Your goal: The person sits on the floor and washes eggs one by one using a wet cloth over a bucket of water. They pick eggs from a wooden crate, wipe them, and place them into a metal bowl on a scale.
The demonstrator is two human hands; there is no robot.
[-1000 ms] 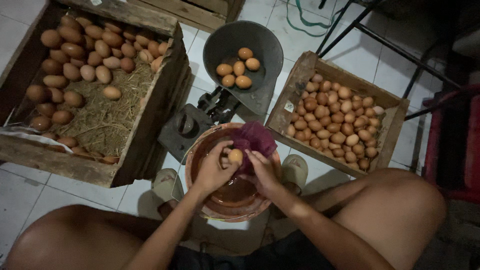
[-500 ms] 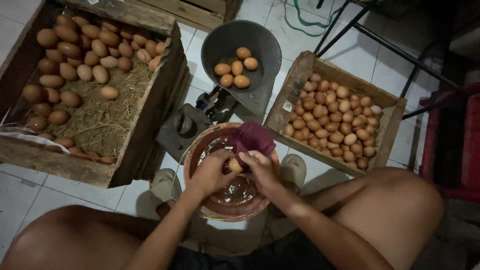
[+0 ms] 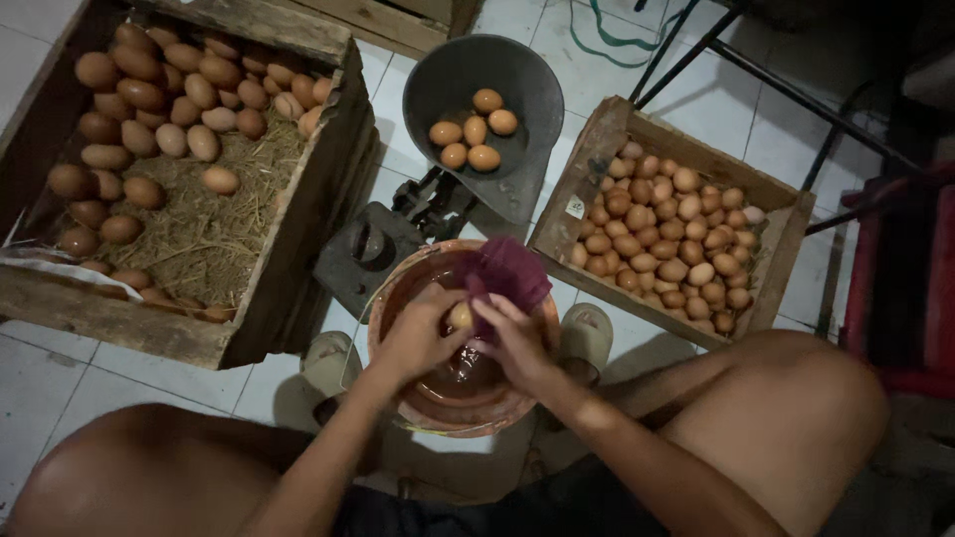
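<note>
— What are we holding over the brown basin (image 3: 517, 403)?
— Our left hand (image 3: 418, 336) is gripping a brown egg (image 3: 460, 315); our right hand (image 3: 517, 343) is pinching the maroon cloth (image 3: 509, 273) against it, just above the murky water (image 3: 468, 373).

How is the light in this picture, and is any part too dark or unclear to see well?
Head view: dim, uneven light; the scale pan and both egg crates read clearly, the right edge sinks into shadow, and the egg between the left hand and right hand looks soft.

Dim, warm light from above; right side falls into deep shadow, edges slightly soft.
</note>
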